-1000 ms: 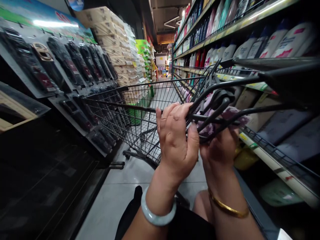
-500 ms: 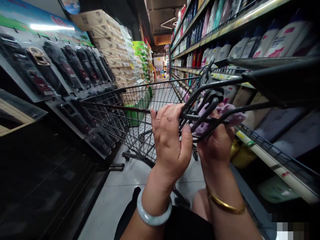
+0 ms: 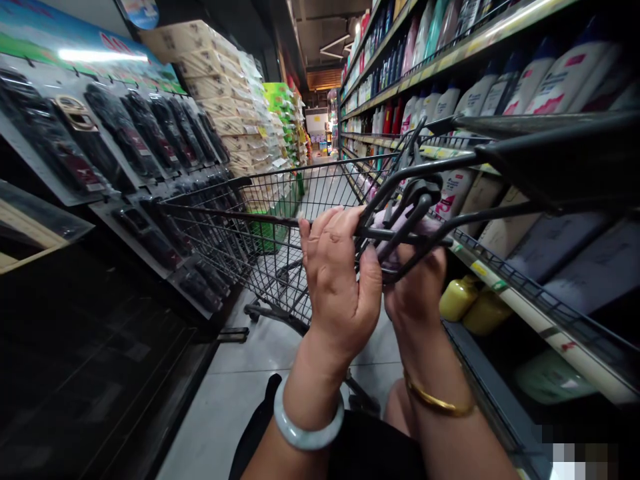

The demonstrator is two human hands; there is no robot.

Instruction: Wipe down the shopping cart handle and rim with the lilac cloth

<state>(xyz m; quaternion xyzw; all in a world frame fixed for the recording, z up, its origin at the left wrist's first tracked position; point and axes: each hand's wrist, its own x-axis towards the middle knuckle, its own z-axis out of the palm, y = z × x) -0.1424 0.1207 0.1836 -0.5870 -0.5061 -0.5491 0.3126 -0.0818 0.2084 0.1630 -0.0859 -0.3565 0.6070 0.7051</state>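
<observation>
A black wire shopping cart [image 3: 270, 219] stands in front of me in the aisle. My left hand [image 3: 340, 283] is closed over the cart's rear top bar, its back toward me and the thumb on the near side. Just right of it, my right hand [image 3: 417, 287] presses a fuzzy purple cloth [image 3: 425, 225] against the bars below the handle. Dark tubes of the cart cross in front of that hand and cover part of the cloth and fingers. The black handle section [image 3: 560, 160] reaches out to the right.
Shelves of bottles [image 3: 565, 77] line the right side, with yellow bottles [image 3: 459, 298] low down. Packaged belts [image 3: 135, 130] hang on a rack at left. Behind it rise stacked beige packs [image 3: 215, 87]. Light grey tiled floor [image 3: 240, 387] runs beneath the cart.
My right hand has slid left along the bars with the purple cloth, closer to my left hand. The left hand keeps its place on the cart.
</observation>
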